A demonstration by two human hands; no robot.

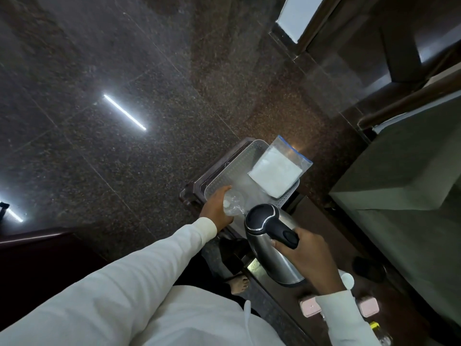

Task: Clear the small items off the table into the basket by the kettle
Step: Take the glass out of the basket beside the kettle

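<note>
A pale perforated plastic basket [232,168] sits at the far end of a dark wooden table [324,236]. A clear zip bag with a white folded sheet [277,174] lies across its right rim. My left hand [217,208] grips a clear plastic bottle with a white cap [233,203] at the basket's near corner. My right hand [306,255] holds the black handle of a steel kettle [269,243], which leans over the table's left edge just behind the basket.
Two pink cases [368,306] lie on the near part of the table, with a white round lid [347,280] and a dark round object [369,268] beside them. A grey bed [404,186] runs along the right. Dark speckled floor [124,158] lies to the left.
</note>
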